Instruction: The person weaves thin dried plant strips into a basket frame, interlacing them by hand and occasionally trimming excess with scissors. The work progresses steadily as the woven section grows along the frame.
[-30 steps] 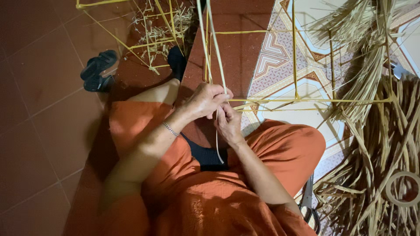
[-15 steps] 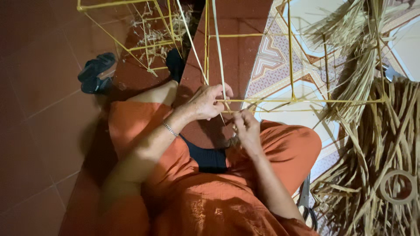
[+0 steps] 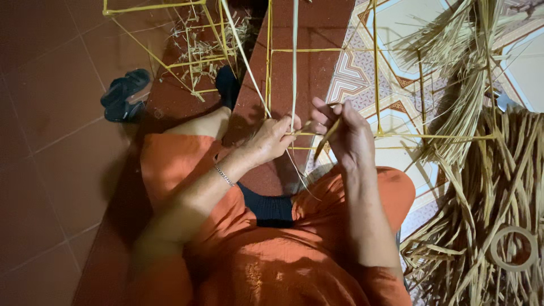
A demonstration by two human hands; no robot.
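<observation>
I sit in orange clothes above a frame of thin yellow bamboo sticks (image 3: 376, 85). My left hand (image 3: 272, 139) pinches a horizontal stick of the frame where a pale flat strip (image 3: 294, 62) rises upward. My right hand (image 3: 345, 133) is closed around a short brown strip (image 3: 327, 139) right beside that joint. The two hands are a few fingers apart. A thin bracelet (image 3: 224, 175) circles my left wrist.
A heap of dry straw-coloured leaves (image 3: 487, 187) fills the right side, with a tape ring (image 3: 513, 248) lying on it. A second stick frame with scraps (image 3: 192, 39) stands at the top left near a dark sandal (image 3: 124, 93). Patterned tiles (image 3: 351, 79) lie under the frame.
My right hand has lifted from near my lap up to the joint, level with the left hand, carrying the brown strip. The left hand has kept its pinch on the stick.
</observation>
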